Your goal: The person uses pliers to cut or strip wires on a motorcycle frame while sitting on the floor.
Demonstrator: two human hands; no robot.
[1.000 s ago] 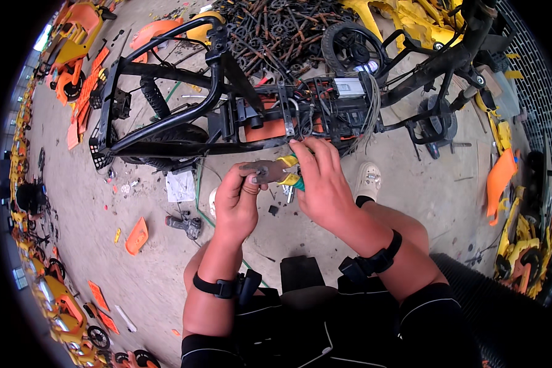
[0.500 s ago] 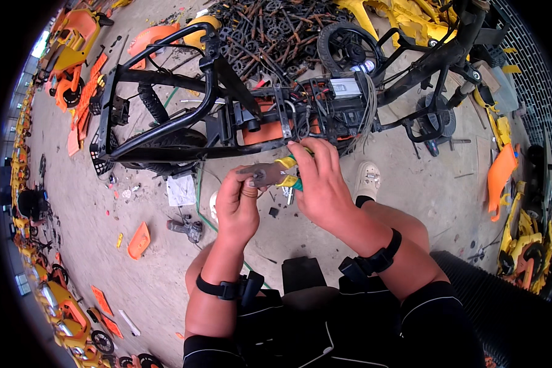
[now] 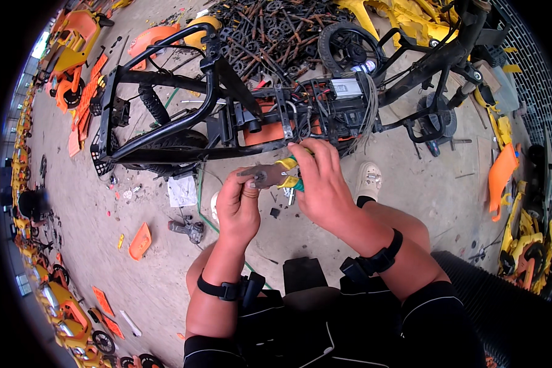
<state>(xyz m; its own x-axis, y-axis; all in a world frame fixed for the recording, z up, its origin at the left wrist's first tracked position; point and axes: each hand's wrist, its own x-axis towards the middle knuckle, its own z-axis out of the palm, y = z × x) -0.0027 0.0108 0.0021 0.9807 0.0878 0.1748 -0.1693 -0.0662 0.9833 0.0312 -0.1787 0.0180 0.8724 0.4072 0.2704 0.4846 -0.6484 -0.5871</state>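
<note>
A pair of pliers [image 3: 268,176] with a dark, worn metal head and yellow-and-green handles lies level between my hands, above the floor. My right hand [image 3: 322,187] is wrapped round the handles, which are spread apart. The thumb and fingers of my left hand [image 3: 238,211] are closed at the head of the pliers. Whether a small piece sits between the jaws there I cannot tell. Just beyond my hands lies a stripped black scooter frame [image 3: 159,151], with wires, a silver box [image 3: 346,88] and an orange panel [image 3: 264,133] inside it.
A power tool [image 3: 187,229] and an orange plastic piece [image 3: 140,241] lie on the floor at left. Behind the frame rise a heap of rusty metal parts [image 3: 270,37] and a loose wheel [image 3: 349,49]. Yellow and orange body panels [image 3: 503,178] lie at right. A green hose [image 3: 199,190] crosses the floor.
Almost nothing differs. Both hands keep their hold on the pliers, and the view has shifted very slightly.
</note>
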